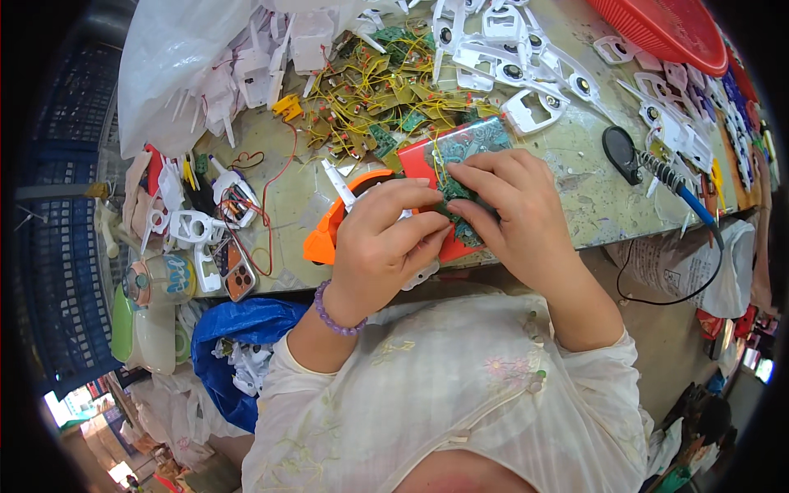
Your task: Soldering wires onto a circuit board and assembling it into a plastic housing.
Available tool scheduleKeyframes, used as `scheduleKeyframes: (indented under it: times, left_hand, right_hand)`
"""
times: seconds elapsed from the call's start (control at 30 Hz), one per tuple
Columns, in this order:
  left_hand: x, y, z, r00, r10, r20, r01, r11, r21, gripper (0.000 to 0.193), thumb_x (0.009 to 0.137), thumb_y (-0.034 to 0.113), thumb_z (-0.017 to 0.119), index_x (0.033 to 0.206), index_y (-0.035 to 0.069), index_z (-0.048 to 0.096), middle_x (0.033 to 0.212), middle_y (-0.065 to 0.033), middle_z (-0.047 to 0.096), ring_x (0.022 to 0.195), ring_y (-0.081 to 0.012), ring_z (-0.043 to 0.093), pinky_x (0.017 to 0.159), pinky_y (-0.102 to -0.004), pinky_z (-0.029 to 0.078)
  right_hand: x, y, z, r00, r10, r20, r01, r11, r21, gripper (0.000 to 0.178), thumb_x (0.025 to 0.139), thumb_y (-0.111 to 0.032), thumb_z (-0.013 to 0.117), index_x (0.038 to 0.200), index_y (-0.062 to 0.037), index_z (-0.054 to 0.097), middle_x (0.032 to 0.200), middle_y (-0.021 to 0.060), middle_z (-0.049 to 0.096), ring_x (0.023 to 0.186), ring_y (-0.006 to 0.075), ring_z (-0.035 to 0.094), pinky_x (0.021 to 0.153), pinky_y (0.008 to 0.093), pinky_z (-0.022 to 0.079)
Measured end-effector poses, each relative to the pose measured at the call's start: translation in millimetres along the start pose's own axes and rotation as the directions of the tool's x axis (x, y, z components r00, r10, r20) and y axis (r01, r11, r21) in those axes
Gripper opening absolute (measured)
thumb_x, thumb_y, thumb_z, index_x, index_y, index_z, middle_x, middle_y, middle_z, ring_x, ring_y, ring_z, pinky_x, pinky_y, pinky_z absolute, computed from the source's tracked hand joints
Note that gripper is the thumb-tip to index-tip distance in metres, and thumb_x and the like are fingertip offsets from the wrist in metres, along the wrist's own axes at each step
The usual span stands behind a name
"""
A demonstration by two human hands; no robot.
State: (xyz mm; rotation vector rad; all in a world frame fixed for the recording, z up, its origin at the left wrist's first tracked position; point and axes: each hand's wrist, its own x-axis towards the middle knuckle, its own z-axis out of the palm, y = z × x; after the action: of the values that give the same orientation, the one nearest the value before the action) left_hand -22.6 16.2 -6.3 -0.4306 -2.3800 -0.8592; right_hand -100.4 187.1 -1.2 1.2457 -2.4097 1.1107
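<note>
My left hand point(388, 226) and my right hand point(511, 209) meet over the table with fingers pinched. Between the fingertips is a small green circuit board point(454, 191), partly hidden, with yellow wires point(438, 156) rising from it. Beneath the hands lies a flat red tray point(417, 159) bearing several green circuit boards point(485, 135). Under and beside my left hand sits an orange curved plastic part point(320, 240) with a white plastic piece point(337, 182) across it. What rests directly below my left palm is hidden.
Wired circuit boards point(370, 103) heap beyond the hands. White plastic housings point(509, 57) lie behind, near a red basket point(670, 29). A blue-handled soldering iron point(694, 201) stands at right. At left are a phone point(239, 275), a jar point(164, 278) and red wires point(267, 218).
</note>
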Motion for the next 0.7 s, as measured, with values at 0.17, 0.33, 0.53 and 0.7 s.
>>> scheduleKeyframes:
  times: [0.17,0.33,0.53,0.7]
  left_hand:
    - [-6.6,-3.4,6.0,0.999,-0.023,0.040,0.024,0.999,-0.043,0.020,0.067,0.001,0.075,0.084,0.004,0.065,0.094,-0.0080,0.064,0.087,-0.0263,0.064,0.075,-0.0362,0.053]
    - [-9.2,-5.7,8.0,0.999,-0.023,0.034,0.024,0.999,-0.035,0.019,0.068,0.000,0.074,0.085,0.003,0.066,0.095,-0.0077,0.065,0.090,-0.0262,0.065,0.076,-0.0359,0.054]
    - [-9.4,-5.4,6.9,0.999,-0.039,0.030,0.041,0.997,-0.061,0.018,0.068,-0.002,0.074,0.083,0.003,0.066,0.094,-0.0074,0.065,0.092,-0.0266,0.066,0.076,-0.0352,0.054]
    - [-9.9,-4.6,6.6,0.999,-0.041,0.022,0.043,0.998,-0.055,0.017,0.068,-0.002,0.074,0.081,0.003,0.066,0.094,-0.0072,0.065,0.092,-0.0263,0.066,0.075,-0.0347,0.054]
  right_hand:
    - [-3.5,2.5,0.9,1.000,0.005,-0.013,-0.005,1.000,-0.005,0.031,0.073,-0.012,0.071,0.102,-0.0062,0.064,0.098,0.0049,0.061,0.094,0.0247,0.054,0.086,0.0395,0.040]
    - [-4.6,5.4,-2.8,0.996,0.025,-0.084,-0.019,0.998,0.067,0.030,0.073,-0.009,0.071,0.102,-0.0060,0.064,0.099,0.0073,0.061,0.094,0.0266,0.055,0.085,0.0404,0.041]
    - [-62.0,54.2,-37.3,0.465,0.546,-0.697,-0.101,0.815,0.570,0.021,0.085,0.000,0.064,0.104,-0.0015,0.055,0.093,0.0068,0.060,0.080,0.0120,0.057,0.072,0.0232,0.048]
    - [-92.8,112.3,-91.9,0.233,0.569,-0.789,-0.110,0.821,0.560,0.029,0.085,-0.004,0.066,0.109,-0.0021,0.050,0.076,0.0012,0.057,0.057,0.0044,0.046,0.050,0.0188,0.038]
